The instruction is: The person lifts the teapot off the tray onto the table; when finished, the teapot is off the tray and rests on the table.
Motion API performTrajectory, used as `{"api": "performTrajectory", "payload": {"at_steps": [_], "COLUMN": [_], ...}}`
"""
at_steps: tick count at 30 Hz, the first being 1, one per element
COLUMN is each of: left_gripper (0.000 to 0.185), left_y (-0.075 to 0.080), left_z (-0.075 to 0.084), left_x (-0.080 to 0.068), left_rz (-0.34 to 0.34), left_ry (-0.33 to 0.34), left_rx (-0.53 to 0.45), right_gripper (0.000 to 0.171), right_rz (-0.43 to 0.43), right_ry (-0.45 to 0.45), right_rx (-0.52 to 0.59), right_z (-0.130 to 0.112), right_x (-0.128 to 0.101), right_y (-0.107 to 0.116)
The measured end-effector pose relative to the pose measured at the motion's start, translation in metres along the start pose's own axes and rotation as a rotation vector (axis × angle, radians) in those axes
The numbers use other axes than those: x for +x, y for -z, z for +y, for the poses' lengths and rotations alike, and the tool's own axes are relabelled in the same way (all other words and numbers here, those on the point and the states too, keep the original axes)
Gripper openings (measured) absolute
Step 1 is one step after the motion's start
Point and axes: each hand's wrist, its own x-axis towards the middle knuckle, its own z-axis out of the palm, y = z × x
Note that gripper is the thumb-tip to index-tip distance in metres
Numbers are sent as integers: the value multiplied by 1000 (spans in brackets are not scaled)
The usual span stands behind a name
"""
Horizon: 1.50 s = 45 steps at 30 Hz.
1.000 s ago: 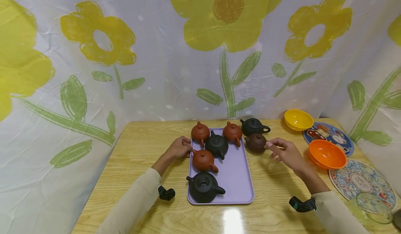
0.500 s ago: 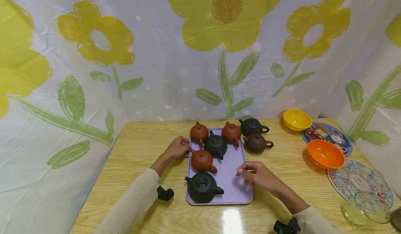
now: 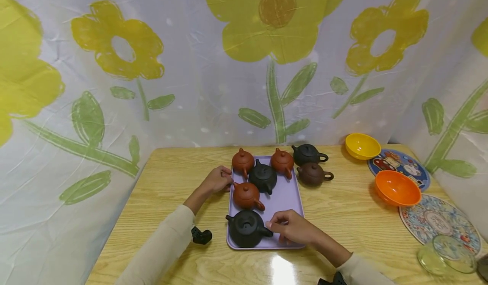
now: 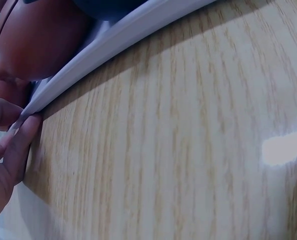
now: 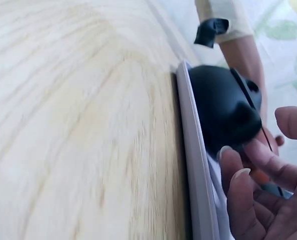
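Observation:
A lilac tray [image 3: 284, 196] bears a large black teapot [image 3: 245, 230] at its near left, a smaller black teapot [image 3: 263, 177] and several reddish-brown teapots, one [image 3: 247, 195] in the left middle. My left hand [image 3: 218, 180] pinches the tray's left rim [image 4: 108, 54] between thumb and fingers. My right hand [image 3: 290, 226] is over the tray's near right part, fingertips right at the large black teapot's handle [image 5: 244, 122]. In the right wrist view, its thumb [image 5: 293, 122] stands apart from the handle and its fingers are loosely bent.
Right of the tray's far end stand a dark brown teapot [image 3: 311, 175] and another black teapot [image 3: 308, 153]. Farther right are a yellow bowl [image 3: 363, 146], an orange bowl [image 3: 397, 188], two patterned round mats and a clear glass vessel [image 3: 431, 259]. A flowered cloth hangs behind.
My right hand has left the dark brown teapot's handle and moved down and left, over the tray, to the large black teapot's handle. The left hand has stayed at the tray's rim.

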Motion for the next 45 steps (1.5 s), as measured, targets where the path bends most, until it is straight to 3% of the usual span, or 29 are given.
{"api": "performTrajectory", "payload": {"at_steps": [8, 16, 45], "left_gripper": [34, 34, 34], "left_y": [-2, -2, 1], "left_z": [-1, -3, 0], "left_x": [1, 1, 0], "left_rz": [-4, 6, -18], "left_ry": [-1, 1, -20], "left_rx": [-13, 0, -22], "right_gripper": [43, 53, 45], "right_rz": [-33, -11, 64], "right_ry": [-9, 28, -4], "right_rx": [11, -70, -40], "right_z": [-3, -3, -8], "right_x": [1, 5, 5], "right_y": [-16, -22, -18]}}
